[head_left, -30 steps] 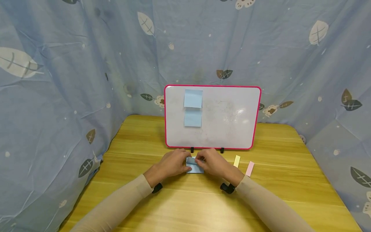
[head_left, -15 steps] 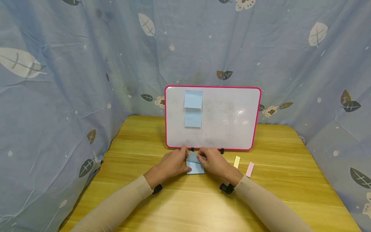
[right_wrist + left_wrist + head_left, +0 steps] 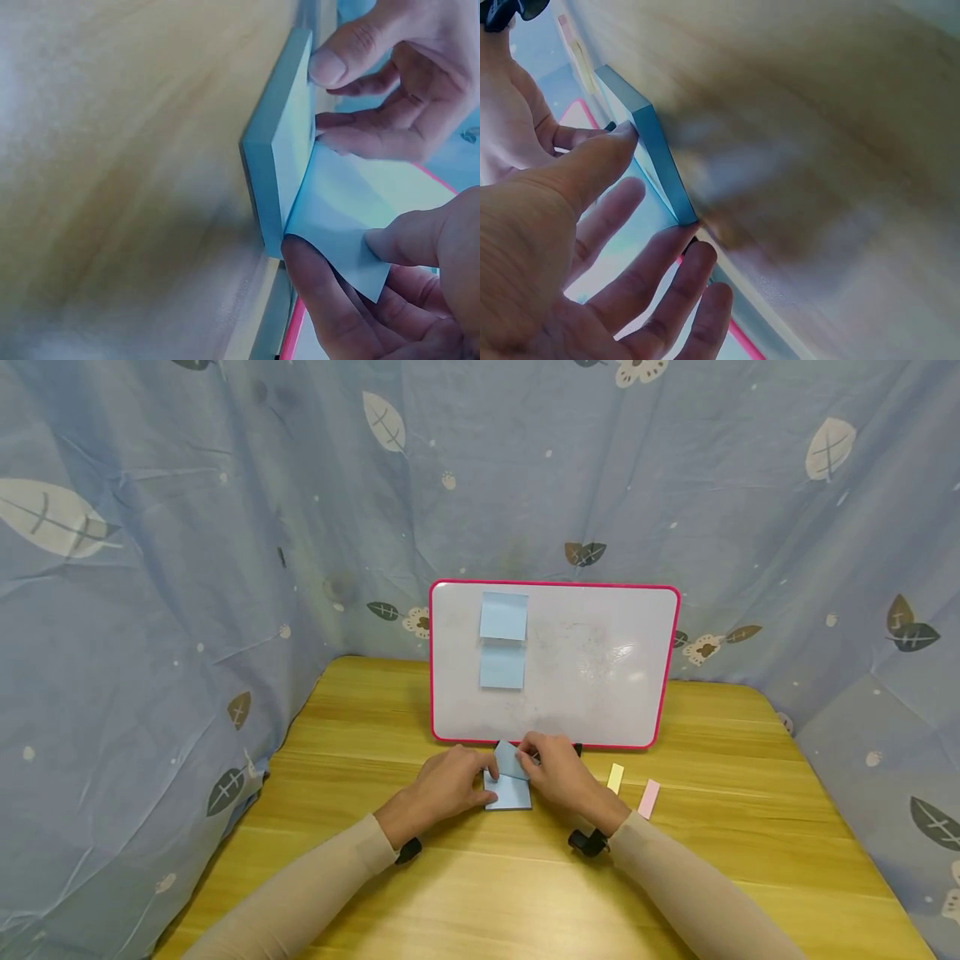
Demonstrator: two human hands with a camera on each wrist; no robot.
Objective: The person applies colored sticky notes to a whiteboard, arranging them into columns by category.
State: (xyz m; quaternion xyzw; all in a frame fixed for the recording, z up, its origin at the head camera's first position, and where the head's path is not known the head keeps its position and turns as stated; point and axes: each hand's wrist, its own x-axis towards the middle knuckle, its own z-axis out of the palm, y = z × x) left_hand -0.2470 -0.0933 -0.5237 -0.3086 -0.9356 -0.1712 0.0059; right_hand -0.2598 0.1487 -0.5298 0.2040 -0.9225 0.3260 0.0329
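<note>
A thick pad of light blue sticky notes (image 3: 508,795) lies on the table in front of the whiteboard. My left hand (image 3: 450,781) holds the pad at its left side, thumb on the top face and a fingertip at the far edge, as the left wrist view shows on the pad's side (image 3: 660,157). With thumb and fingers, my right hand (image 3: 558,772) pinches the top sticky note (image 3: 337,217), which is bent up off the pad. That sheet stands raised along the far edge and still touches the pad there.
The pink-framed whiteboard (image 3: 600,660) stands behind on black feet, with an upper blue note (image 3: 503,616) and a lower blue note (image 3: 502,665) on it. A yellow strip (image 3: 615,778) and a pink strip (image 3: 648,799) lie to the right. A patterned curtain (image 3: 300,485) surrounds the table.
The right hand has drawn the top sticky note upward and away toward the whiteboard, so more of the sheet stands off the pad. The left hand stays at the pad, its fingers shifting slightly.
</note>
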